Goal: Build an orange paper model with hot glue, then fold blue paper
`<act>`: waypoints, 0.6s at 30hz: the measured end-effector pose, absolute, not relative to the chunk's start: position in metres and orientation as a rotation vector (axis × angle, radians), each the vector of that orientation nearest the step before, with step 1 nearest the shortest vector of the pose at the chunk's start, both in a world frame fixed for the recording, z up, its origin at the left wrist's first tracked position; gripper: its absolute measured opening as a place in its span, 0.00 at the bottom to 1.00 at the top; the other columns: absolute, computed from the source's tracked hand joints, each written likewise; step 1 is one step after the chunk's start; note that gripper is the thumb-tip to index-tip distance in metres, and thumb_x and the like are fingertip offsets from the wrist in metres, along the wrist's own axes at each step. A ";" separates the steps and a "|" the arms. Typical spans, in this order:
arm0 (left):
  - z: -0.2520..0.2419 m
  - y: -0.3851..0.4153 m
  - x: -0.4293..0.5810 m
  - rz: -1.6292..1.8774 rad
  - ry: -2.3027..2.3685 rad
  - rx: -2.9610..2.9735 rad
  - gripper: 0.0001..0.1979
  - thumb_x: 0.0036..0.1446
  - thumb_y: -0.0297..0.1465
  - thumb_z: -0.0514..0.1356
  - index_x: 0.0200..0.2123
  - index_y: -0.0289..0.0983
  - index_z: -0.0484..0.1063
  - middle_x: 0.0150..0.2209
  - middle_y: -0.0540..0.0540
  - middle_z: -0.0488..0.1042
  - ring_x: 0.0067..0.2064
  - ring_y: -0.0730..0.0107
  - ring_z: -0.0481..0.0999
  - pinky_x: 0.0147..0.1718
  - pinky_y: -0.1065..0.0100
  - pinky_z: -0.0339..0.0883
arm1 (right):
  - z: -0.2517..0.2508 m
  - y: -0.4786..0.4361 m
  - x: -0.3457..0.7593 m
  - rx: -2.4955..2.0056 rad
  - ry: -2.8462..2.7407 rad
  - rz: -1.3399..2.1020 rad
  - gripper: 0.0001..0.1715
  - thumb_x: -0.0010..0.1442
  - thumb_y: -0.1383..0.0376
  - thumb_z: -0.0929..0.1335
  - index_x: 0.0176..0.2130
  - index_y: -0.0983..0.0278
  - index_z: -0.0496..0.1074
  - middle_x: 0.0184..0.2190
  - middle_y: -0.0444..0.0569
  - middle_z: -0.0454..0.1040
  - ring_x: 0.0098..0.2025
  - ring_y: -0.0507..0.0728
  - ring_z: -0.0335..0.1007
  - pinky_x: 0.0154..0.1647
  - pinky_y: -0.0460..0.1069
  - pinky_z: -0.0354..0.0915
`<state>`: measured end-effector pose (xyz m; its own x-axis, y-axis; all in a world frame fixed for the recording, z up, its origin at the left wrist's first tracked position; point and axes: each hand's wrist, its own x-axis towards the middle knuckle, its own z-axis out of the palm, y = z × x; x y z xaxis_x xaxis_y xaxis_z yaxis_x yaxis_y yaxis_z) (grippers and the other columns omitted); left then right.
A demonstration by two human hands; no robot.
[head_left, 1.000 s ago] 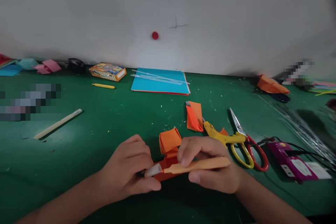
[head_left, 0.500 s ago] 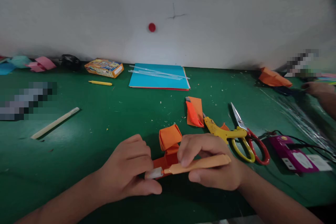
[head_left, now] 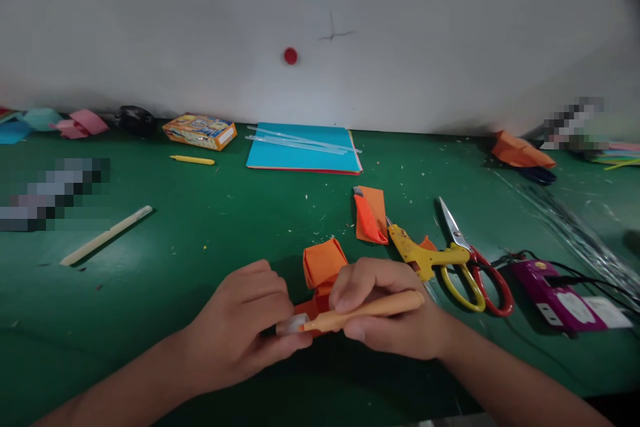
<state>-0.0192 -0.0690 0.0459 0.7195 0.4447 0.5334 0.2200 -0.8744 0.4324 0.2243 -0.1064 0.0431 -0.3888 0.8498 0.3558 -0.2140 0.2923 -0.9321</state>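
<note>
My right hand [head_left: 387, 307] is closed on an orange felt-tip pen [head_left: 373, 313], held almost level with its tip pointing left. Pinched in my left hand [head_left: 245, 320] is a translucent pen cap [head_left: 291, 325]. The pen's tip is at the cap's mouth; how far inside it reaches I cannot tell. Just behind my hands stands a folded orange paper piece [head_left: 324, 262], its lower part partly covered by my fingers and the pen. A yellow glue gun [head_left: 425, 255] lies right beyond my right hand.
Scissors [head_left: 480, 273] and a purple power adapter [head_left: 557, 297] with cords lie to the right. An orange cutter [head_left: 369, 217] rests on orange paper. Farther back are blue sheets [head_left: 300, 158] with clear sticks, a yellow pen [head_left: 193, 160] and a box [head_left: 200, 132]. A pale stick [head_left: 107, 235] lies left.
My right hand has brought the pen leftward, so its tip now meets the cap. At the right edge, another person's hand has mostly left the view.
</note>
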 end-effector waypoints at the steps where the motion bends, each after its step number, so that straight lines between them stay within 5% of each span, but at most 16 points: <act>1: 0.046 -0.069 -0.020 0.935 0.532 2.589 0.21 0.74 0.39 0.54 0.27 0.38 0.64 0.23 0.53 0.66 0.26 0.72 0.63 0.28 0.66 0.53 | 0.042 -0.107 0.224 -0.636 -1.535 1.311 0.07 0.61 0.66 0.76 0.38 0.62 0.76 0.35 0.48 0.79 0.31 0.52 0.74 0.30 0.46 0.71; 18: 0.042 -0.069 -0.021 0.971 0.597 2.689 0.19 0.74 0.38 0.54 0.28 0.39 0.63 0.25 0.52 0.68 0.27 0.70 0.63 0.30 0.65 0.53 | 0.038 -0.104 0.224 -0.775 -1.448 1.395 0.07 0.58 0.68 0.77 0.37 0.63 0.78 0.34 0.48 0.80 0.31 0.51 0.76 0.30 0.44 0.71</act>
<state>-0.0214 -0.0691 0.0422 0.6991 0.4446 0.5600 0.2986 -0.8932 0.3363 0.2243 -0.1039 0.0378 -0.3507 0.9151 0.1992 -0.1646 0.1492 -0.9750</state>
